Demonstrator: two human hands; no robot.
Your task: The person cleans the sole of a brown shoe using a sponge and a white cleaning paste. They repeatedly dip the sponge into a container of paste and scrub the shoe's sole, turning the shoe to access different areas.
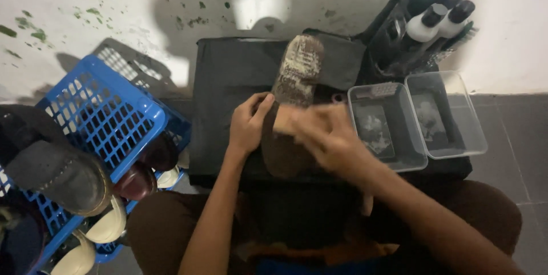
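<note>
Sole-up, grimy brown shoe [294, 89], left hand [248, 124] steadying, right hand [328, 135] blurred

In front of me stands a low black box-like stand [228, 81], set on a grey tiled floor [514, 138] against a white wall. On its top lie a shoe [294, 87], sole up, and two clear plastic tubs [416, 118] side by side. A blue plastic basket [108, 115] of shoes sits on the floor beside it.
</note>
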